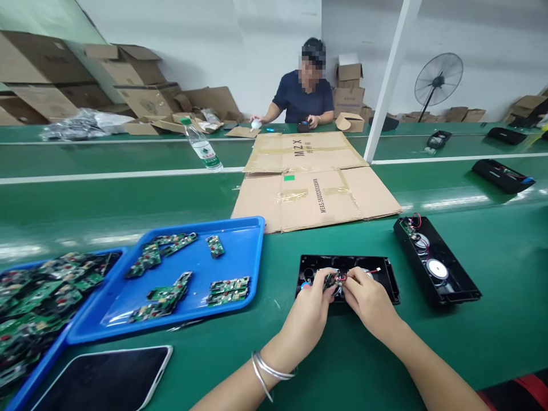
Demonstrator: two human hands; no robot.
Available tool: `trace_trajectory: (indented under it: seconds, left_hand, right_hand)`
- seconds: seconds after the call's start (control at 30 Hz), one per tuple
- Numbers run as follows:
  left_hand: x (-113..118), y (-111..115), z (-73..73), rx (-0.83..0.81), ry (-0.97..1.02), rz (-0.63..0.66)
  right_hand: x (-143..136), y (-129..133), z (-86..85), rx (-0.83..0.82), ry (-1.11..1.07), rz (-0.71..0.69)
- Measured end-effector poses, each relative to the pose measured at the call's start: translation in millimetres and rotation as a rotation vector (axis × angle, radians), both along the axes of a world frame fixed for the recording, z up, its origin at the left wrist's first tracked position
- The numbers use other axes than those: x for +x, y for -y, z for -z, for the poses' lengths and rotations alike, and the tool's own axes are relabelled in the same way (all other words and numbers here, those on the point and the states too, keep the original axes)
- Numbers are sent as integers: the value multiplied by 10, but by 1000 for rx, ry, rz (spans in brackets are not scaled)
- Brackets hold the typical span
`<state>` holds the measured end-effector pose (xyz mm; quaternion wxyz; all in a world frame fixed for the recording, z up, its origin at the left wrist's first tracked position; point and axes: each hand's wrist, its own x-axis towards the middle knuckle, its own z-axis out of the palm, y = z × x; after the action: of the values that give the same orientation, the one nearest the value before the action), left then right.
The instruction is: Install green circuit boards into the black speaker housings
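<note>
A black speaker housing [389, 288] lies lengthwise across the green bench before me, its open side up. Over it, my left hand [309, 305] is closed on a small circuit board [329, 281], mostly covered by the fingers. My right hand [371, 297] pinches thin red and black wires [341, 278] at the board's edge; whether their plug is seated I cannot tell. Round silver speakers in the housing are partly hidden by my hands. Another wire with a white plug [378, 269] sticks out behind my right fingers.
To the right stands a second housing [460, 277] with speakers and a board inside. A blue tray [261, 251] holds several boards; another tray [43, 365] is heaped with them. A phone [103, 379], flattened cardboard [265, 200], a bottle [203, 148] and a co-worker [303, 94] are also around.
</note>
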<state>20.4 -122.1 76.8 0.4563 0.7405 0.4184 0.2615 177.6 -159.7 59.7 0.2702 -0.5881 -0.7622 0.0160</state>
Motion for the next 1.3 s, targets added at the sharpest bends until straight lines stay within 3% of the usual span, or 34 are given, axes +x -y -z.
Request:
trace_trajectory:
  seconds: [0.3, 0.53, 0.8, 1.03, 1.2, 1.3]
  left_hand:
    - [26, 13, 26, 25, 32, 2]
    - [-18, -68, -56, -133, 170, 124]
    - [-6, -55, -25, -152, 219, 114]
    - [84, -37, 35, -363, 402, -30]
    - [117, -47, 42, -373, 446, -105]
    - [114, -50, 54, -340, 419, -131]
  right_hand:
    - [-36, -10, 74, 103, 60, 34]
    - [9, -6, 19, 40, -129, 38]
    - [3, -24, 33, 16, -132, 16]
    - [35, 18, 0, 92, -25, 164]
    - [150, 52, -46, 137, 124, 310]
    - [168, 39, -48, 155, 48, 299]
